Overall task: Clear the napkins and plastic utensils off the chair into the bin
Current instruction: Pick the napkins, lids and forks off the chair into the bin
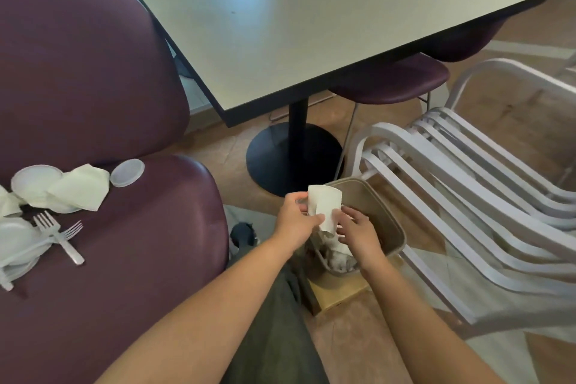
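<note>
Over the beige bin (391,221) on the floor, my left hand (296,218) pinches a white folded napkin (324,206). My right hand (357,231) touches the napkin's lower right edge with loosely spread fingers. White crumpled paper lies inside the bin. On the purple chair seat (140,259) at left lie a crumpled napkin (82,185), white plastic plates (34,179), a round clear lid (127,172), two plastic forks (59,234) and more white plastic ware (15,246) at the left edge.
A pale square table (311,19) on a black pedestal base (293,159) stands ahead. White slatted chairs (467,184) are stacked at right, close to the bin. A cardboard box (336,293) sits under the bin. My leg in dark trousers (274,321) is below.
</note>
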The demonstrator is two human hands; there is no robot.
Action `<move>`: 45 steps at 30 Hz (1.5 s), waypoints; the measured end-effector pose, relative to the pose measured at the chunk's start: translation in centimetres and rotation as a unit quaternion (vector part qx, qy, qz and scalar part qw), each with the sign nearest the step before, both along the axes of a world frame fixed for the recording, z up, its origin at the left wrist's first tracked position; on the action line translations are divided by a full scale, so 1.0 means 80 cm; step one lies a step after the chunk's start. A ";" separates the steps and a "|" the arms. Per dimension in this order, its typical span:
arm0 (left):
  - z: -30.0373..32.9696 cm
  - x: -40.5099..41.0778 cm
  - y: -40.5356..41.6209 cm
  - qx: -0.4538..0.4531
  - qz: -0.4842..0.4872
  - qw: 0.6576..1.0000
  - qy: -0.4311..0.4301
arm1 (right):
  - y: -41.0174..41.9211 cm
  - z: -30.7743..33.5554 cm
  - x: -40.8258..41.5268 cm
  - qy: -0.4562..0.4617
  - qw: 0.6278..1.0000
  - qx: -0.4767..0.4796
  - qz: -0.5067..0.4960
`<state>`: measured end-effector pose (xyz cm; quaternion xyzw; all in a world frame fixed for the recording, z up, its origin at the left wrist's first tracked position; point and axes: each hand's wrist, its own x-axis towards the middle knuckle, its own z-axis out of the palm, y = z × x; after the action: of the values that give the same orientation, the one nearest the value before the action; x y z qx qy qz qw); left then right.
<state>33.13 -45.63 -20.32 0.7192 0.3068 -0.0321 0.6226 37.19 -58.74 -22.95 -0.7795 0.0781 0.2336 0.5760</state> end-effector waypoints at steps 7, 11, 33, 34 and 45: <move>-0.003 0.004 0.010 -0.005 -0.005 1.000 0.017 | 0.008 0.009 0.021 -0.094 0.994 -0.021 -0.058; 0.002 0.001 0.024 0.003 0.008 1.000 0.000 | 0.001 -0.002 0.030 -0.217 0.940 -0.259 0.040; 0.043 -0.218 0.274 0.161 0.236 0.958 -0.036 | 0.290 0.077 -0.134 -0.273 0.892 -0.113 0.343; 0.041 -0.233 0.285 0.173 0.244 0.954 -0.026 | 0.301 0.075 -0.143 -0.269 0.890 -0.113 0.350; 0.012 -0.333 0.379 0.466 0.172 0.847 0.190 | 0.398 0.029 -0.225 -0.215 0.876 -0.126 0.413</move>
<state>6.52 -15.28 -19.39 0.8401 0.5170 0.0867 0.1395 19.20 -26.87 -20.62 -0.8378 -0.3477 0.2655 0.3267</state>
